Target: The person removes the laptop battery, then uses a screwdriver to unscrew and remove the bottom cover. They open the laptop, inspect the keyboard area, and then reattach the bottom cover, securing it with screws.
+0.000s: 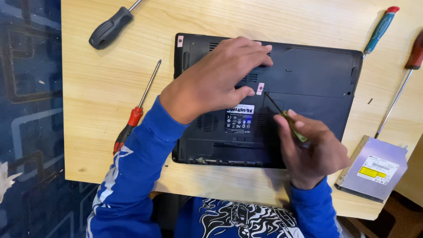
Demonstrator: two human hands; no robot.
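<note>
Head view, looking straight down: a black matte plastic laptop (304,75) is laid upside down on a pale wood-grain table (101,88), its flat underside marked by vent slots, a white label and small pink stickers. The left hand (216,79) is pressed flat on the laptop's base, fingers spread along the upper panel and the thumb set beside a pink sticker. A thin screwdriver (284,115) with a slim dark shaft and yellow-green handle is pinched in the curled fingers of the right hand (310,152), its tip set against the base near that sticker. Blue sleeves are worn on both arms. To the left, a red-and-black handled screwdriver (136,112) and a stubby black-handled screwdriver (112,26) are laid on the wood. At the right, a teal-handled screwdriver (379,30) and a dark red-handled screwdriver (407,70) are seen, and a flat silver metal optical drive (374,169) is set near the table's corner, well apart from the laptop
</note>
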